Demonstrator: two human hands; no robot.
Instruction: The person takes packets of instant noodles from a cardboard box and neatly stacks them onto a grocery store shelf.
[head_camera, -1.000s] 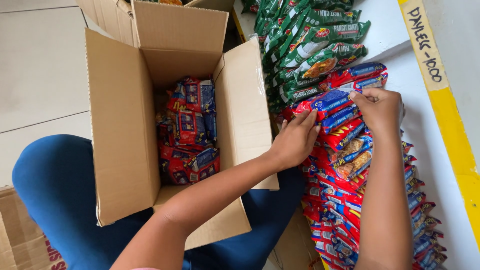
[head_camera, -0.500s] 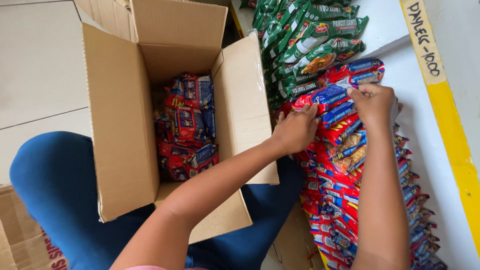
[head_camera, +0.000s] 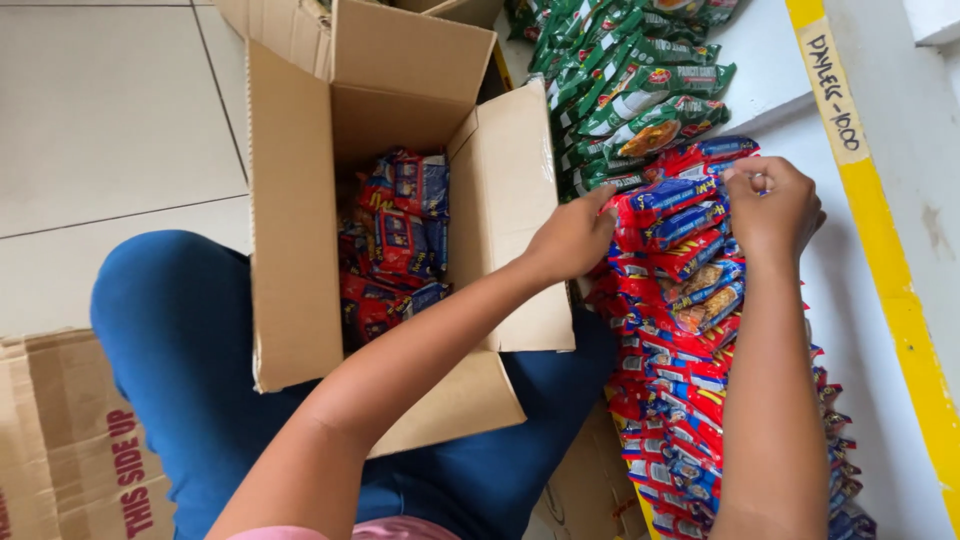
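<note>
Gripping: red-blue packet stack (head_camera: 672, 215) clamped between left hand (head_camera: 572, 240) and right hand (head_camera: 775, 205) | fingers closed on stack ends | long axis 9–3 o'clock | open carton (head_camera: 300, 230) at 9 o'clock, left hand nearer.

Snack packets (head_camera: 680, 260) are glossy plastic film, red/blue and crinkly. Box (head_camera: 300, 250) is matt brown corrugated cardboard. Floor tiles (head_camera: 110, 110) smooth with slight sheen, trousers (head_camera: 170, 340) matt blue cloth

Two hands, two boxes, many packets

One open box (head_camera: 300, 230) and one flattened box (head_camera: 70, 440); red packets (head_camera: 680, 330) and green packets (head_camera: 640, 90) lie in stacks too dense to count; two hands.
</note>
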